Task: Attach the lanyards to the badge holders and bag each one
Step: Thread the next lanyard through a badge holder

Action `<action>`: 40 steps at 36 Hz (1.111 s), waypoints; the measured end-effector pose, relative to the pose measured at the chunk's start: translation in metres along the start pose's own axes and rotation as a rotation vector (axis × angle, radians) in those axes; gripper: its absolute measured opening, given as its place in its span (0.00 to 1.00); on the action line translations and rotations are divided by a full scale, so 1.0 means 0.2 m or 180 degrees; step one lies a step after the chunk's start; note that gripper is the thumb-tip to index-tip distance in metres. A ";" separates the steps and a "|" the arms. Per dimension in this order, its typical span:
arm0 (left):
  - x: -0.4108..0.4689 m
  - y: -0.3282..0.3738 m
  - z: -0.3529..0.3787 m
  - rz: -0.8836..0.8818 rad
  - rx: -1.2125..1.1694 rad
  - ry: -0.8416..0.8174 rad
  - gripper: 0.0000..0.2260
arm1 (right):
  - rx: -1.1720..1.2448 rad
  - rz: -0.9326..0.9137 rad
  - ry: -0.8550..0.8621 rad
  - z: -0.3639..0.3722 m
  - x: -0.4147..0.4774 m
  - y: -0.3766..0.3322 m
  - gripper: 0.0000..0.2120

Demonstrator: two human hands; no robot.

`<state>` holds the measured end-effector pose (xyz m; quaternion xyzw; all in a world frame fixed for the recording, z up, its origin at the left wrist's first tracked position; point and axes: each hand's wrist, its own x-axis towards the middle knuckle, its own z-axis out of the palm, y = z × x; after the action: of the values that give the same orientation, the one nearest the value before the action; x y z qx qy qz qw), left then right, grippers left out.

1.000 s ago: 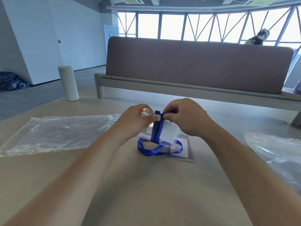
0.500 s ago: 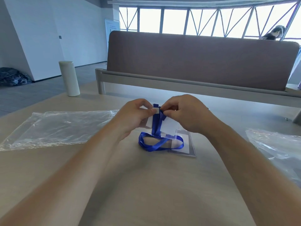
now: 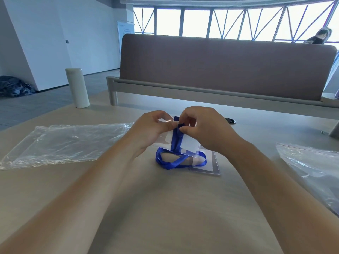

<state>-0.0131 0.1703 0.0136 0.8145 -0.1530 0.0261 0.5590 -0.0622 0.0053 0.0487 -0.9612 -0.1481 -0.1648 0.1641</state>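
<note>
Lanyard [image 3: 176, 142] in right hand [image 3: 208, 132], holder [image 3: 189, 143] in left [image 3: 152, 132]

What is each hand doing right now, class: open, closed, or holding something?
Left hand: pinches the top of the badge holder.
Right hand: pinches the blue lanyard at the holder's top.

A clear badge holder [image 3: 189, 143] with a white insert is raised off the tabletop [image 3: 165, 208] and tilted. A blue lanyard [image 3: 176, 142] runs down its front from the top edge and loops onto the tabletop. A second badge holder [image 3: 207, 169] lies flat at its 5 o'clock. A left plastic bag [image 3: 64, 142] lies flat at 9 o'clock, a right plastic bag [image 3: 311, 167] at 3 o'clock.
</note>
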 end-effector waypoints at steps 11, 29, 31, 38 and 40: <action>0.01 -0.02 -0.02 0.0099 -0.0189 0.0067 0.07 | 0.0199 0.0096 -0.0299 0.00 -0.01 -0.03 0.08; -0.01 0.00 0.00 0.0178 -0.0179 -0.0272 0.06 | -0.0316 -0.0004 0.0345 0.05 0.00 0.02 0.15; -0.01 0.00 0.00 0.0188 -0.0173 -0.0234 0.06 | -0.0432 -0.0030 0.0354 0.05 0.00 0.02 0.11; -0.02 0.02 0.00 0.0152 -0.0193 -0.0192 0.02 | -0.0089 0.0080 0.0306 0.05 0.00 0.01 0.09; -0.02 0.02 0.01 0.0121 -0.0208 -0.0111 0.05 | 0.0044 0.0191 0.0279 0.05 -0.01 0.01 0.08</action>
<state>-0.0186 0.1685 0.0163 0.7931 -0.1789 0.0176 0.5820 -0.0599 0.0069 0.0381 -0.9559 -0.1130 -0.2008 0.1819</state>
